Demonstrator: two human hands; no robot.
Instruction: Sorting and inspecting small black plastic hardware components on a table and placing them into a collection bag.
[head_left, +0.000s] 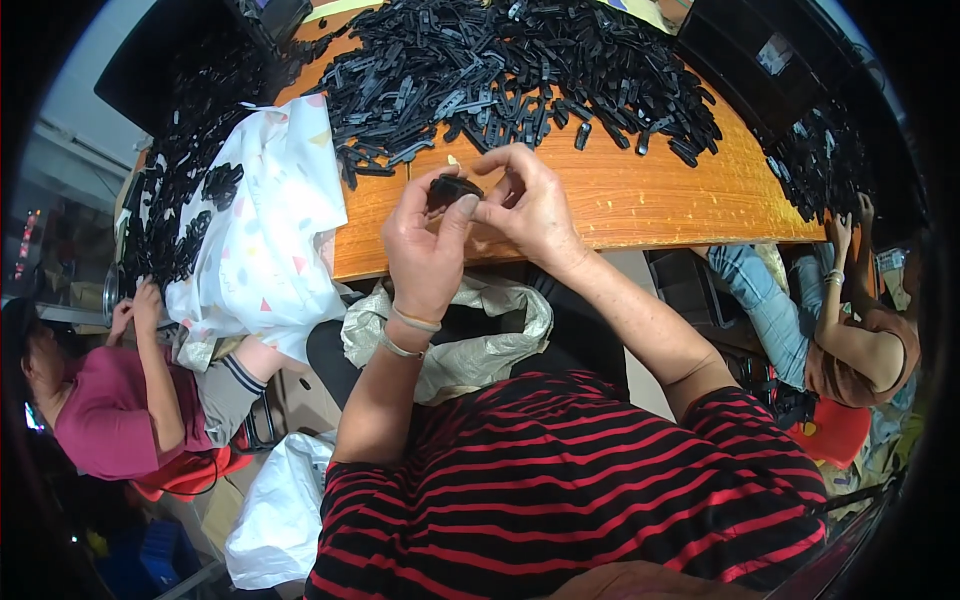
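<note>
Gripping a small black part [456, 188] between the thumb and bent fingers of the left hand [425, 245], just above the near edge of a wooden table [640, 208]. Holding the right hand [530, 205] close by on the right, with forefinger arched and thumb reaching toward the left thumb; cannot tell whether pinching anything between those fingertips. Dressed in a black shirt with red stripes [560, 470], with a bracelet [403, 348] on the left wrist and a pale woven sack [372, 328] at the lap, below the table's edge. Faced on the far side by a broad heap of loose black parts [430, 75], and bordered on the left by a white patterned sheet [275, 225] hanging past the near edge. Flanked at left by a co-worker in a magenta top [115, 410] and at right by a second co-worker in a brown top [865, 350], each with hands near more black parts.
</note>
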